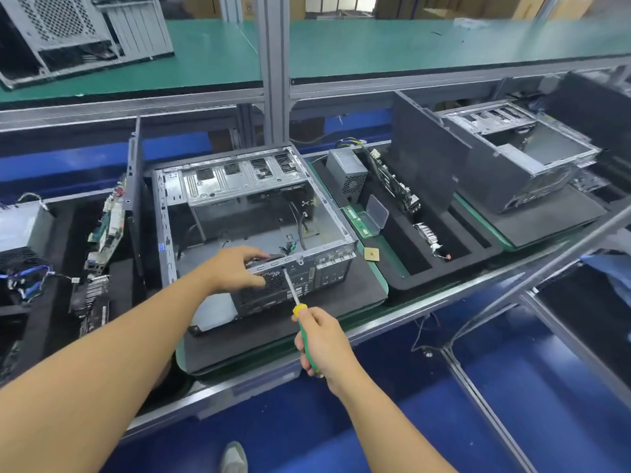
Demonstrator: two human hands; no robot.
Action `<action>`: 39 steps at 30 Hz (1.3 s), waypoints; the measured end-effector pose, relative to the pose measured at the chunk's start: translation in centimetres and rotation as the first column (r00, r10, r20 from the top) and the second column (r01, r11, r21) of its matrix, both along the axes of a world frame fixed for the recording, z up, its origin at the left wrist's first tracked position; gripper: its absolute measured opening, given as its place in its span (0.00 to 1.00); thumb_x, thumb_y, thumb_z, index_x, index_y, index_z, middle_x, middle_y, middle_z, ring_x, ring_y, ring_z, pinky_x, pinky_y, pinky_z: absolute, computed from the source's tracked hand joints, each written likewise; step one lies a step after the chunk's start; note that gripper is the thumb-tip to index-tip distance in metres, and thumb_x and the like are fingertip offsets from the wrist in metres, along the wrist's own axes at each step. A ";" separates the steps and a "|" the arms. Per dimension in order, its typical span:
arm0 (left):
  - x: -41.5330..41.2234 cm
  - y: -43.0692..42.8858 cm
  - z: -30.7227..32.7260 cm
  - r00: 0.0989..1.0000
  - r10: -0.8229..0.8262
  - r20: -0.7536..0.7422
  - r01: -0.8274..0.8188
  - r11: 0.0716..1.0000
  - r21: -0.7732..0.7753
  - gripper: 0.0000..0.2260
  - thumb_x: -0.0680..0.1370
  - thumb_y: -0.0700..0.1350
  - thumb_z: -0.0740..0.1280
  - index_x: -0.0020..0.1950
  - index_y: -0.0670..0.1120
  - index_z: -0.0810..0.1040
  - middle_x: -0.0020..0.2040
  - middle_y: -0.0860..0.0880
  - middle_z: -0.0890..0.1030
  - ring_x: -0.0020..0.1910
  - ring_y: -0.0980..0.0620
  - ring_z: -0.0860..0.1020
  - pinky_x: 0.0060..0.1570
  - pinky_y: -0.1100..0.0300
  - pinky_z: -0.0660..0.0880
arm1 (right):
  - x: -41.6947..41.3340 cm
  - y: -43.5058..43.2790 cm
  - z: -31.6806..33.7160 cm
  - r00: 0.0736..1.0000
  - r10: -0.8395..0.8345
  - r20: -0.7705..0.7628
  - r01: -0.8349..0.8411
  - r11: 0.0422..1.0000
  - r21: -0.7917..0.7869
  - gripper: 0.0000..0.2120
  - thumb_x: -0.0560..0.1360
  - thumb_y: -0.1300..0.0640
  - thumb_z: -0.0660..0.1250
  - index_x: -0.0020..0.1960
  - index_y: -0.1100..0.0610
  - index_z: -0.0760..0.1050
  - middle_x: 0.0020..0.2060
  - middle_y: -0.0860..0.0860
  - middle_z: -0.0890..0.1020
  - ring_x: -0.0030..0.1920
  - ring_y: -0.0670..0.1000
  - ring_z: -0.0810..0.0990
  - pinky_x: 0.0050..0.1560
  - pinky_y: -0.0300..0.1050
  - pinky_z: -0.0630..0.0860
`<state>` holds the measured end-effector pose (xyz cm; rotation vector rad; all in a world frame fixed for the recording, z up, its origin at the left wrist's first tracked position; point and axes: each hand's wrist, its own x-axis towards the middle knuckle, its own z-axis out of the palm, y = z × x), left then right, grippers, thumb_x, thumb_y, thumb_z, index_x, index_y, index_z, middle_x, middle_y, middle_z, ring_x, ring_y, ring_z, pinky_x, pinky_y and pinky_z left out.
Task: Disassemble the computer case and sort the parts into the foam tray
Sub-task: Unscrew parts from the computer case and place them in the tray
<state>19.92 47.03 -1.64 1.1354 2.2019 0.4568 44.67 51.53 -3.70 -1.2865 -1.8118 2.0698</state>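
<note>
Computer case (246, 206) lies open side up on a black mat (273, 336), centre of the desk (409, 312), rear panel facing near. Mat's near edge sits close to the desk's metal rail. Inside the case the floor is mostly bare, with a few loose cables at the near right corner and the drive cage along the far wall. Detached side panel (135, 186) stands upright just beside the case's left wall, so room is tight on that side. Foam tray (396, 271) lies just right of the mat, edges nearly touching. It holds a power supply (346, 175) at the far end, a clear plastic box (377, 213), memory sticks (355, 220), a heat sink (426, 233) and a square chip (371, 255) on the near left rim. Several slots are free near. Left hand (235, 268) reaches in from near left, grip closed over the case's near top rim, fingers inside, thumb on the perforated rear panel. Right hand (321, 339) comes from near right, grip wrapped round the green handle of a screwdriver (292, 288). The shaft slants up and left, tip at the rear panel's top edge just beside the left thumb.
</note>
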 end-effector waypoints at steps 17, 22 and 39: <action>1.9 0.8 -0.5 0.952 -0.159 -0.260 0.180 0.982 0.059 0.19 0.77 0.62 0.67 0.66 0.60 0.70 0.50 0.53 0.81 0.45 0.51 0.78 0.44 0.53 0.76 | 0.7 2.7 0.0 0.970 -0.127 -0.206 -0.046 0.741 -0.670 0.15 0.81 0.47 0.62 0.53 0.58 0.80 0.31 0.49 0.69 0.22 0.46 0.60 0.19 0.37 0.59; 2.1 0.5 -0.7 0.951 -0.117 -0.286 0.146 0.986 0.080 0.14 0.78 0.61 0.66 0.62 0.62 0.71 0.49 0.53 0.82 0.45 0.50 0.78 0.47 0.51 0.78 | -0.1 2.1 -0.7 0.975 -0.110 -0.195 -0.055 0.725 -0.686 0.20 0.81 0.45 0.61 0.50 0.60 0.82 0.30 0.49 0.68 0.22 0.47 0.61 0.20 0.38 0.59; 2.7 -0.2 0.0 0.960 -0.106 -0.260 0.137 0.985 0.105 0.21 0.75 0.59 0.66 0.68 0.62 0.71 0.55 0.55 0.83 0.50 0.50 0.80 0.51 0.51 0.78 | -1.2 1.3 3.4 0.991 0.055 0.126 -0.035 0.987 -0.155 0.11 0.80 0.51 0.59 0.50 0.58 0.73 0.38 0.53 0.75 0.32 0.52 0.76 0.33 0.45 0.74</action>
